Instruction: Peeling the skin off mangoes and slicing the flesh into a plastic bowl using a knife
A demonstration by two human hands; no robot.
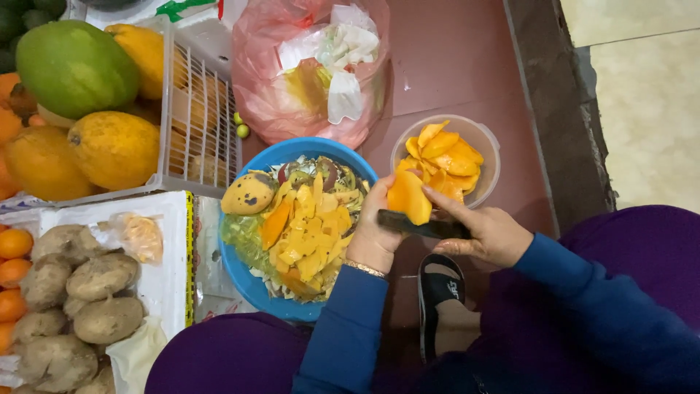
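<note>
1 head-worn camera looks steeply down, close over the person's lap, with the round blue plastic basin [248,277] of peelings near centre and dark red tiled floor [452,66] beyond.

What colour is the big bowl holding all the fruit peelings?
Bright blue; the bowl shows best in the head view, left of the left hand.

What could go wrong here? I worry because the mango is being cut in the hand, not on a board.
The knife in the right hand runs right under the mango piece held by the left hand, so a slip on the wet flesh could cut the fingers. A cut slice could also miss the clear bowl and land on the floor by the sandal.
</note>
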